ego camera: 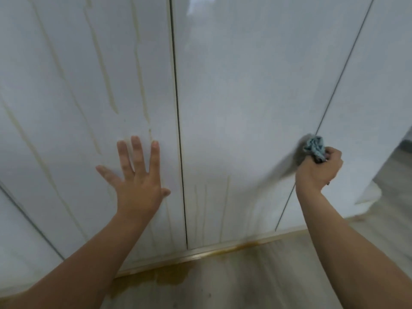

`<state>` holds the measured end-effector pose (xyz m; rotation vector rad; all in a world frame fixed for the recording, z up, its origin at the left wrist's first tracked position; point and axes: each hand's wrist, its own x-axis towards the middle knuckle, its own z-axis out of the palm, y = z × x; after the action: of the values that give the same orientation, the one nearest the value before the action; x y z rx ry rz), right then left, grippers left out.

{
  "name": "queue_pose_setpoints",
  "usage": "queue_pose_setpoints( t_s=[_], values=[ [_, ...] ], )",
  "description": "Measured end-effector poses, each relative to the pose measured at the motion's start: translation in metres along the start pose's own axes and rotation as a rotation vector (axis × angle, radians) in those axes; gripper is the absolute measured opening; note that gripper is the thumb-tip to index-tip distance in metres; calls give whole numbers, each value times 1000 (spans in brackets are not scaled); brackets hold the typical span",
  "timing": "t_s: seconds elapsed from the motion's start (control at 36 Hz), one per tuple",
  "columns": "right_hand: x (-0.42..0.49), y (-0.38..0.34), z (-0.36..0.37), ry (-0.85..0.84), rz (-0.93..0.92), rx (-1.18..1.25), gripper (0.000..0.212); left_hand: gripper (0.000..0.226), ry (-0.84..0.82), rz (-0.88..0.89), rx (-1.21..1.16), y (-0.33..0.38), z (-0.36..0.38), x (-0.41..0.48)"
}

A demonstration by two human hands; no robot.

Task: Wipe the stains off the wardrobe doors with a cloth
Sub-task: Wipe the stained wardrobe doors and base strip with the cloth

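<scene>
Glossy white wardrobe doors fill the view. The left door (89, 90) carries long yellowish drip streaks (104, 70) running down it. The middle door (245, 97) looks mostly clean up high, with faint streaks (225, 208) near its bottom. My left hand (138, 179) presses flat on the left door, fingers spread and straight. My right hand (321, 168) grips a crumpled blue-grey cloth (314, 148) against the middle door's right edge, by the gap to the right door (374, 85).
A brownish-yellow puddle (169, 275) lies on the pale wood floor (256, 275) along the wardrobe's base rail (200, 255). At the far right the wardrobe ends and more floor (392, 181) shows.
</scene>
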<state>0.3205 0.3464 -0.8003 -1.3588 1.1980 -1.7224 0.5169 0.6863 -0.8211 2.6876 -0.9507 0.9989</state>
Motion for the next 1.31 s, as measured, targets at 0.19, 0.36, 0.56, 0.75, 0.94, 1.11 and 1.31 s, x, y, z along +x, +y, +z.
queue_pose_setpoints(
  t_s=[0.19, 0.36, 0.56, 0.75, 0.94, 1.11, 1.31],
  values=[
    [-18, 49, 8, -200, -107, -145, 41, 157, 9, 13, 9, -1, 3, 1],
    [-75, 97, -6, -477, -118, -242, 27, 158, 17, 8, -5, 1, 3, 1],
    [-22, 53, 5, -118, 103, -57, 33, 158, 5, 6, -18, 1, 2, 1],
    [-61, 63, 6, -227, 36, -142, 38, 156, -1, 1, -18, 1, 1, 1],
    [-90, 98, -4, -419, 140, -75, 30, 156, 0, 2, -25, 1, 1, 2],
    [-50, 55, 16, -50, 360, 138, 24, 156, 1, -12, 2, 1, 3, 2],
    [-133, 62, 14, -420, 251, 35, 24, 155, 0, -20, 6, 2, 2, 2]
  ],
)
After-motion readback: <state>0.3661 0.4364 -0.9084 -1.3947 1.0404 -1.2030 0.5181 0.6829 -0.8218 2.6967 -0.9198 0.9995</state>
